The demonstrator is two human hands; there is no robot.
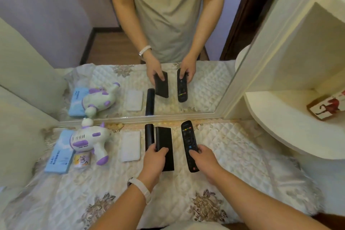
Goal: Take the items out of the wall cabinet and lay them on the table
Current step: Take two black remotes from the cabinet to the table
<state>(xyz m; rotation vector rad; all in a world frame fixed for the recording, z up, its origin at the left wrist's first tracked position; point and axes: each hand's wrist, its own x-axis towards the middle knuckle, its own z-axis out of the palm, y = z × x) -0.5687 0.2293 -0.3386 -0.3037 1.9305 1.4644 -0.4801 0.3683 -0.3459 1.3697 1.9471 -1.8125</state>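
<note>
On the quilted table cover (233, 155), my left hand (154, 158) grips a flat black rectangular case (165, 140) that lies on the cloth. A black cylinder (149, 134) rests just left of it. My right hand (203, 157) holds a black remote control (188, 136) with coloured buttons, its far end pointing at the mirror. Further left lie a white flat box (130, 145), a white-and-purple toy gun (87, 140), a small yellow packet (82, 160) and a blue box (59, 155).
A large mirror (56, 24) stands along the table's far edge and reflects everything, including a person in a beige shirt. A cream curved shelf (291, 127) juts out at the right, with a small picture block (326, 106) on it.
</note>
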